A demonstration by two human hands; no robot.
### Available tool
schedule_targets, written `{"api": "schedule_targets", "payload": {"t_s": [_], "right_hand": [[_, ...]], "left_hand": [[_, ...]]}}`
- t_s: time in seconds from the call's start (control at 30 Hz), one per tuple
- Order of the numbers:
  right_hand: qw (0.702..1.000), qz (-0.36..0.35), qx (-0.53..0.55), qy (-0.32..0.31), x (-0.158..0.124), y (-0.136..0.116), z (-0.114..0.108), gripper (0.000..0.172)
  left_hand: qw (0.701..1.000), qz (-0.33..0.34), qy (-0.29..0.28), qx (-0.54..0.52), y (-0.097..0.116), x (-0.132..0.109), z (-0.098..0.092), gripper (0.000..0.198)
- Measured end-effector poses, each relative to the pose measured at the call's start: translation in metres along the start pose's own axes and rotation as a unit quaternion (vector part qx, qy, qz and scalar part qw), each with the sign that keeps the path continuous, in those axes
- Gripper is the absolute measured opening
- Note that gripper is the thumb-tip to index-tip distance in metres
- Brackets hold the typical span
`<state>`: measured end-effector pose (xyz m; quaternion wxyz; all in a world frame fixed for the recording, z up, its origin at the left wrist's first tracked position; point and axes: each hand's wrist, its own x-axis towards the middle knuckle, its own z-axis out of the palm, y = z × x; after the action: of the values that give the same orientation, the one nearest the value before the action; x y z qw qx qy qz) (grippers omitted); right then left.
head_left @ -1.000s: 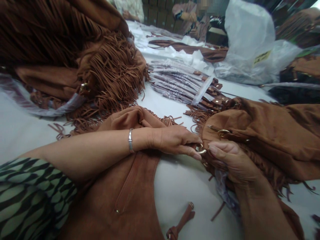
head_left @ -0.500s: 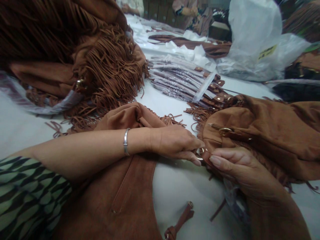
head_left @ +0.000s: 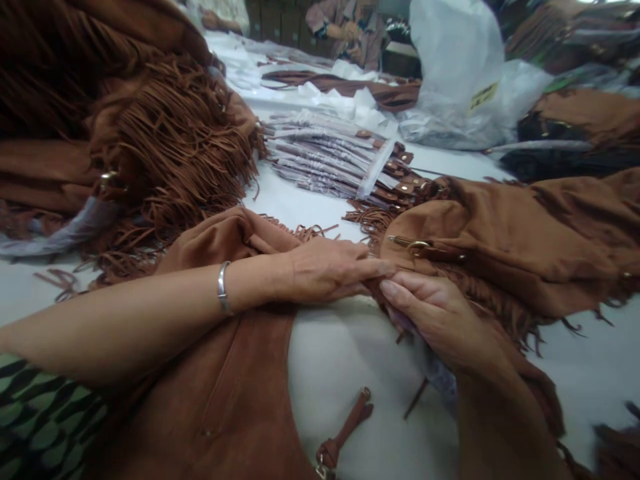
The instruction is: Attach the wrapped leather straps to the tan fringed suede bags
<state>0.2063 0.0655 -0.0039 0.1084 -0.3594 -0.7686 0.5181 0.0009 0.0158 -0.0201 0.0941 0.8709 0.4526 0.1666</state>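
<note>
My left hand (head_left: 330, 270), with a silver bracelet (head_left: 223, 287) on its wrist, reaches across a brown suede bag (head_left: 255, 387). Its fingers are closed at the end of a brown leather strap (head_left: 376, 291), meeting my right fingertips there. My right hand (head_left: 430, 307) pinches the same strap between thumb and fingers; clear plastic wrap (head_left: 440, 373) hangs below it. The metal ring at the strap end is hidden by my fingers. A knotted leather tab (head_left: 345, 427) with metal fittings lies on the white table (head_left: 320, 347) beneath my hands.
A fringed brown bag pile (head_left: 180, 133) rises at the left. Another brown bag (head_left: 510, 233) lies at the right. Several plastic-wrapped straps (head_left: 330, 157) lie behind my hands, near a large clear plastic bag (head_left: 455, 73). A person (head_left: 345, 30) works across the table.
The view has shifted, so most things sit further left. My hands have drawn closer together, and the metal ring seen between them is now covered by my fingers.
</note>
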Motion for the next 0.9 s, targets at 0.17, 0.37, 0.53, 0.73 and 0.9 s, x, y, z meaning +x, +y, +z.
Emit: {"api": "schedule_targets", "payload": {"t_s": [0.17, 0.37, 0.53, 0.73, 0.9], "right_hand": [[0.928, -0.127, -0.163, 0.309, -0.011, 0.001, -0.022, 0.023], [0.915, -0.061, -0.217, 0.334, -0.056, 0.019, -0.021, 0.023], [0.892, -0.065, -0.324, 0.310, -0.099, 0.032, 0.000, 0.021], [0.910, -0.156, -0.339, 0.182, -0.107, 0.042, -0.001, 0.035], [0.882, -0.182, -0.431, 0.058, -0.101, 0.051, 0.003, 0.048]], "left_hand": [[0.987, -0.155, 0.038, 0.009, -0.020, 0.008, -0.005, 0.040], [0.961, -0.228, -0.071, 0.138, -0.049, 0.041, -0.003, 0.040], [0.934, -0.246, -0.088, 0.245, -0.066, 0.059, -0.001, 0.034], [0.954, -0.163, 0.008, 0.252, -0.022, 0.054, -0.011, 0.032], [0.987, -0.110, -0.114, -0.006, 0.061, 0.025, -0.011, 0.028]]}}
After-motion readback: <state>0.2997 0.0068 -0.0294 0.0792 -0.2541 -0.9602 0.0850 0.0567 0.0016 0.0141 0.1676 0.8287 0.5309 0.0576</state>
